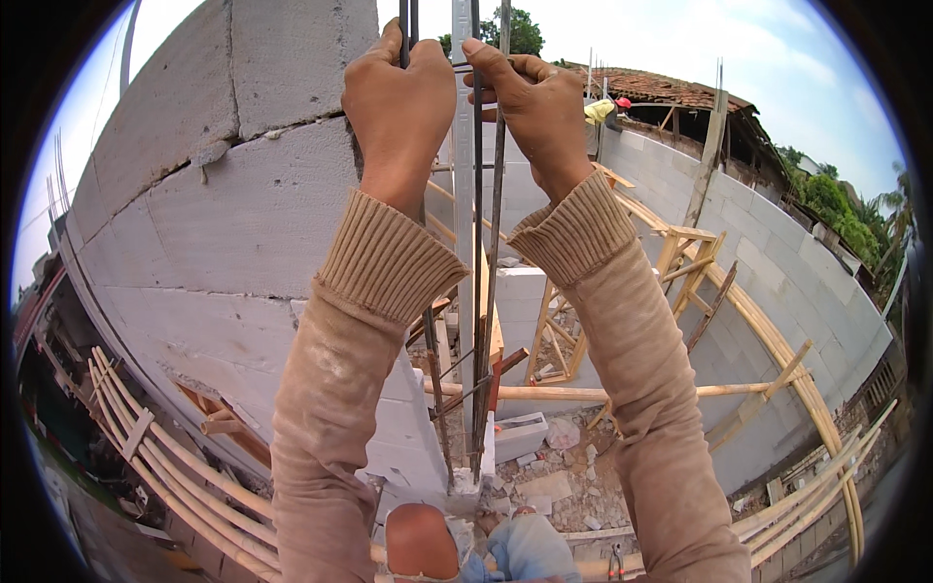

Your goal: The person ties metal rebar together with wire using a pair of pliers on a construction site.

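Both my arms, in tan ribbed-cuff sleeves, reach up to a column of thin vertical steel reinforcing bars [477,243]. My left hand [403,112] is closed around a dark bar [415,21] beside the block wall's end; its fingertips are mostly hidden. My right hand [536,112] curls its thumb and fingers at the right-hand bars, level with a short dark cross-piece [461,67] that looks like a stirrup or tie wire. Between the hands stands a long pale grey metal strip [463,146], upright. Lower down, rusty stirrups [462,396] cross the bars at a slant.
A tall light-grey block wall [224,223] rises close on my left. Bamboo scaffold poles [185,476] run low at both sides. Rubble [559,476] and a wooden trestle [559,340] lie below. Pincers [615,562] sit near my legs. Another person [600,112] is beyond the far wall.
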`<action>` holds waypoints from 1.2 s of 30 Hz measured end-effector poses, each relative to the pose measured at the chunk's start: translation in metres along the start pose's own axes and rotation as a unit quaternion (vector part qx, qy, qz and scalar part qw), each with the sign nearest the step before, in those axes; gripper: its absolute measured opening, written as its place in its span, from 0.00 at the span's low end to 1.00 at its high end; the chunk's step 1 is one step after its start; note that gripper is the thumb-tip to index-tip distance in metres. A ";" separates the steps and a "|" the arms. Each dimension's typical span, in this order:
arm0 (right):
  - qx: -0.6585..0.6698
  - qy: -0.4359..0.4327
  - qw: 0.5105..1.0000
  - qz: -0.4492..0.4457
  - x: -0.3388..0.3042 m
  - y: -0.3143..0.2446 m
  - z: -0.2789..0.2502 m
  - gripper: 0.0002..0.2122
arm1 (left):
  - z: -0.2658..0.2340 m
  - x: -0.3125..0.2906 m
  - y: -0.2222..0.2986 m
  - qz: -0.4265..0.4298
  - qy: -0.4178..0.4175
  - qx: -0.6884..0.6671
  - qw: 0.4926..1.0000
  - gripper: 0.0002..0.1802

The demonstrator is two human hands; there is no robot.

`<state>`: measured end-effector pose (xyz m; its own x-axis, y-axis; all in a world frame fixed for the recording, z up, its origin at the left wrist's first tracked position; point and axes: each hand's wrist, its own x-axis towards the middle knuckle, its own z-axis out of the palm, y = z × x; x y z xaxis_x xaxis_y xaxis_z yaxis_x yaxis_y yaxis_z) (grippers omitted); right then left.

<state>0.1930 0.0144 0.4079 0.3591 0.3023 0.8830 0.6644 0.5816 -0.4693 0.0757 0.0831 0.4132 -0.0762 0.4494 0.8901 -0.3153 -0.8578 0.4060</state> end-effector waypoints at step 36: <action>0.365 -0.111 0.919 0.095 -0.053 0.039 -0.028 0.22 | -0.011 -0.085 -0.024 -0.097 0.012 -0.040 0.994 0.27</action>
<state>0.2181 -0.0001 0.3430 0.2265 0.5510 0.8032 -0.0429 0.8295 -0.5569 0.0790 0.0685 0.3252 -0.0283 0.6106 0.7915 -0.4010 -0.7322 0.5505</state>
